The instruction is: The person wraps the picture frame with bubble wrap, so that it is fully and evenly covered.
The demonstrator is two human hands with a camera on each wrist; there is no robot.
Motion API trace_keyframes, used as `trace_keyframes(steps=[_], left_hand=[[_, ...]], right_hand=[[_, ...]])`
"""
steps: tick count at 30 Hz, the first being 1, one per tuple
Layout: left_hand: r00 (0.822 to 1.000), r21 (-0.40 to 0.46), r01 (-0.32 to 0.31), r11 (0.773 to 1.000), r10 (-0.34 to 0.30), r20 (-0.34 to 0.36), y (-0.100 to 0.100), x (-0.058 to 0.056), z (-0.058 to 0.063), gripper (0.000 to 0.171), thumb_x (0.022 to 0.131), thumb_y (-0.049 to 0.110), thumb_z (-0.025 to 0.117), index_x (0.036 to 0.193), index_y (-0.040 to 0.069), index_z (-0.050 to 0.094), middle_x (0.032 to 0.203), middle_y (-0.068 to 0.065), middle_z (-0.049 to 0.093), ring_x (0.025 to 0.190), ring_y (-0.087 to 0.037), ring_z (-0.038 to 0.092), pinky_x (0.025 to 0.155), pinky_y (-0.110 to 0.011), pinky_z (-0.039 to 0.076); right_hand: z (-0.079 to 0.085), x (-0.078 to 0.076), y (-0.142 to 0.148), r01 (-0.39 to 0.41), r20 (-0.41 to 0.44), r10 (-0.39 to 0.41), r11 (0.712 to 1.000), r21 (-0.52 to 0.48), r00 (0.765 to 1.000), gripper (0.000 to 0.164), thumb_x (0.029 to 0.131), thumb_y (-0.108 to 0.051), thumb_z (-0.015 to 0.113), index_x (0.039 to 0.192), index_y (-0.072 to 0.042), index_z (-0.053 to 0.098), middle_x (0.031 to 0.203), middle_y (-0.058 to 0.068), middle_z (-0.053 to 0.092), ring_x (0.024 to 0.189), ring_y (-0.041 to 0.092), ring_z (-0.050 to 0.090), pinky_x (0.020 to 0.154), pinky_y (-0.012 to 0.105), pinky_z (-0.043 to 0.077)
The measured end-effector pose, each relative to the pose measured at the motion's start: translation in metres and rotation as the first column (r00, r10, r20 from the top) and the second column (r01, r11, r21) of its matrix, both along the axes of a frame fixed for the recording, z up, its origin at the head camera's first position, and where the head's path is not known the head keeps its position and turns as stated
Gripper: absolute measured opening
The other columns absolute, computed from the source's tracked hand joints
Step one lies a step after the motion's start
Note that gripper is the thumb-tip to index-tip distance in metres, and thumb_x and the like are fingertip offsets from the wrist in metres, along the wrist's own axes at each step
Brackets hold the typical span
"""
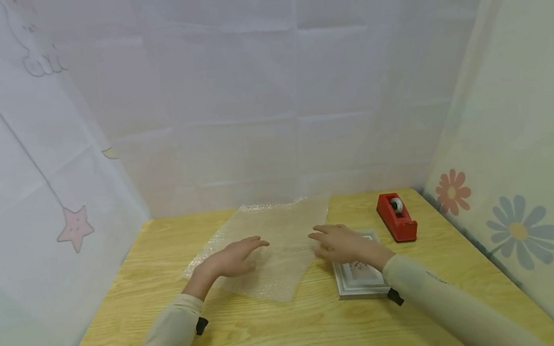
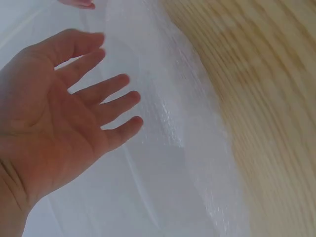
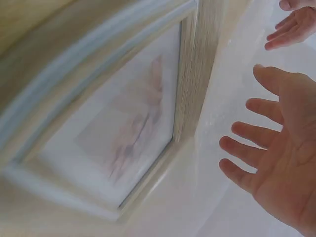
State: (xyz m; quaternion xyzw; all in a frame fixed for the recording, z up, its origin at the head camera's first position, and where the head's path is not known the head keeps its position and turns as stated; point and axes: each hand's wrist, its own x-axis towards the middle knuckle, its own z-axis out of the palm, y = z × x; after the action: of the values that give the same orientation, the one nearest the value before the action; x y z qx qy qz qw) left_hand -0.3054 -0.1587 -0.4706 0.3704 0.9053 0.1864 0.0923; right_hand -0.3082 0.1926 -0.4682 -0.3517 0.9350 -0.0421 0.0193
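Observation:
A sheet of clear bubble wrap [image 1: 280, 270] lies spread on the table. Over its left part hovers my left hand [image 1: 235, 259], fingers extended and loosely apart; the left wrist view shows its bare palm [image 2: 64, 113] with the wrap [image 2: 197, 148] beyond the fingertips. My right hand [image 1: 338, 244] is held above the gap between the wrap and a picture frame [image 1: 342, 290], its fingers pointing left. The silvery frame, with a pinkish picture [image 3: 138, 123] inside, lies face up under the right wrist and is partly hidden by it. Neither hand holds anything.
A red tape dispenser [image 1: 398, 220] with a roll of tape stands at the table's back right. The wood-grain table [image 1: 280, 335] is bordered by pale cloth walls [image 1: 251, 88] at the back and both sides.

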Motion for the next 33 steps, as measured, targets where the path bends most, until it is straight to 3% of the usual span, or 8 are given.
trace_keyframes(steps=[5,9,14,19,22,25,29,33], left_hand=[[0.999,0.226,-0.034,0.974,0.041,-0.028,0.024,-0.002,0.006,0.049,0.103,0.013,0.056,0.151,0.010,0.047,0.150,-0.011,0.048,0.134,-0.032,0.048,0.105,-0.050,0.041],[0.999,0.312,-0.032,0.949,0.036,-0.007,0.050,-0.004,0.014,0.044,0.105,0.015,0.056,0.148,0.010,0.050,0.142,-0.012,0.055,0.122,-0.035,0.058,0.098,-0.049,0.048],[0.999,0.329,-0.029,0.944,0.017,0.039,0.085,-0.001,0.022,0.042,0.104,0.013,0.055,0.145,0.007,0.052,0.138,-0.014,0.058,0.120,-0.037,0.059,0.095,-0.047,0.050],[0.993,0.276,-0.115,0.954,0.113,0.025,0.124,0.012,0.022,0.038,0.102,0.015,0.056,0.139,0.007,0.058,0.131,-0.011,0.064,0.115,-0.030,0.062,0.086,-0.042,0.054],[0.979,0.262,-0.201,0.944,0.197,0.043,0.146,0.023,0.020,0.038,0.100,0.018,0.059,0.136,0.007,0.061,0.124,-0.012,0.067,0.105,-0.027,0.066,0.077,-0.039,0.054],[0.972,0.274,-0.235,0.932,0.219,0.089,0.166,0.029,0.016,0.043,0.096,0.016,0.064,0.137,0.004,0.059,0.119,-0.014,0.067,0.099,-0.026,0.065,0.073,-0.036,0.052],[0.965,0.300,-0.250,0.921,0.211,0.155,0.184,0.031,0.006,0.060,0.087,0.010,0.069,0.143,-0.002,0.052,0.117,-0.017,0.067,0.095,-0.024,0.064,0.070,-0.032,0.052],[0.955,0.367,-0.281,0.887,0.220,0.199,0.196,0.031,-0.006,0.069,0.085,0.009,0.076,0.144,-0.010,0.046,0.098,-0.011,0.070,0.078,-0.016,0.064,0.065,-0.028,0.053]], right_hand=[[0.014,0.014,0.036,0.021,-0.097,-0.034,0.991,-0.131,0.995,0.051,0.102,-0.030,0.064,0.145,-0.004,0.055,0.147,0.021,0.049,0.130,0.038,0.052,0.101,0.056,0.045],[0.021,0.023,0.069,0.090,-0.143,-0.116,0.980,-0.175,0.983,0.047,0.102,-0.029,0.065,0.141,-0.004,0.058,0.143,0.017,0.053,0.116,0.033,0.062,0.085,0.048,0.055],[0.024,0.035,0.106,0.165,-0.213,-0.201,0.971,-0.173,0.956,0.044,0.099,-0.028,0.070,0.135,-0.003,0.063,0.134,0.018,0.060,0.103,0.033,0.067,0.073,0.047,0.057],[0.023,0.047,0.134,0.230,-0.098,-0.266,0.932,-0.282,0.959,0.043,0.098,-0.023,0.071,0.130,0.004,0.063,0.126,0.024,0.063,0.097,0.036,0.068,0.076,0.051,0.057],[0.016,0.046,0.149,0.279,0.040,-0.286,0.880,-0.384,0.957,0.043,0.099,-0.021,0.071,0.130,0.008,0.062,0.120,0.023,0.066,0.092,0.031,0.069,0.074,0.045,0.057],[0.009,0.045,0.161,0.355,0.210,-0.288,0.800,-0.483,0.934,0.044,0.099,-0.018,0.070,0.130,0.011,0.060,0.111,0.022,0.067,0.087,0.030,0.069,0.072,0.042,0.058],[-0.002,0.045,0.171,0.504,0.450,-0.275,0.674,-0.540,0.849,0.048,0.101,-0.016,0.067,0.135,0.015,0.053,0.107,0.022,0.066,0.084,0.034,0.071,0.071,0.044,0.060],[-0.012,0.046,0.171,0.612,0.598,-0.248,0.577,-0.541,0.762,0.051,0.101,-0.015,0.066,0.136,0.018,0.048,0.107,0.022,0.068,0.086,0.033,0.071,0.073,0.044,0.060]])
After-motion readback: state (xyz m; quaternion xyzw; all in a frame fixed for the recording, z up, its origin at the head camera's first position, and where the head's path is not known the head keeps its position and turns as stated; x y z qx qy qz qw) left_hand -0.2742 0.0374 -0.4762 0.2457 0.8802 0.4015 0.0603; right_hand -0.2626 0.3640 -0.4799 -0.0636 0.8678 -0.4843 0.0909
